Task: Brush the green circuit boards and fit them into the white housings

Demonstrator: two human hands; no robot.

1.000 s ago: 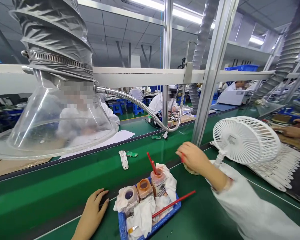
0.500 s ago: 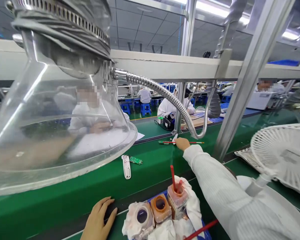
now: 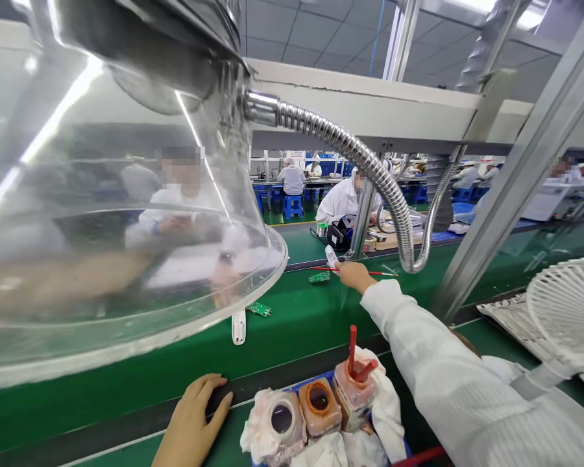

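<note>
My right hand (image 3: 356, 277) is stretched far over the green conveyor belt, closed around a thin red brush (image 3: 377, 273). A white plastic shell (image 3: 331, 256) stands tilted at its fingertips; whether the fingers grip it is hard to tell. Just below it lies a green circuit board (image 3: 320, 277). My left hand (image 3: 193, 421) rests on the near edge of the bench, fingers apart and holding nothing. Between the hands, farther up the belt, another white shell (image 3: 239, 327) lies beside a green board (image 3: 259, 309), partly behind the hood's rim.
A clear fume hood (image 3: 126, 292) fills the left, with a metal hose (image 3: 350, 143) curving right. Cloth-wrapped jars (image 3: 320, 418) with dark liquid and red sticks (image 3: 353, 350) stand in front. A white fan (image 3: 571, 311) is at right. Through the hood, a co-worker's hand (image 3: 224, 279) shows.
The view has shifted, and things appear displaced. The white shell by my right hand now stands more upright, farther from its board. A co-worker's hand has come in behind the hood. My left hand stays put.
</note>
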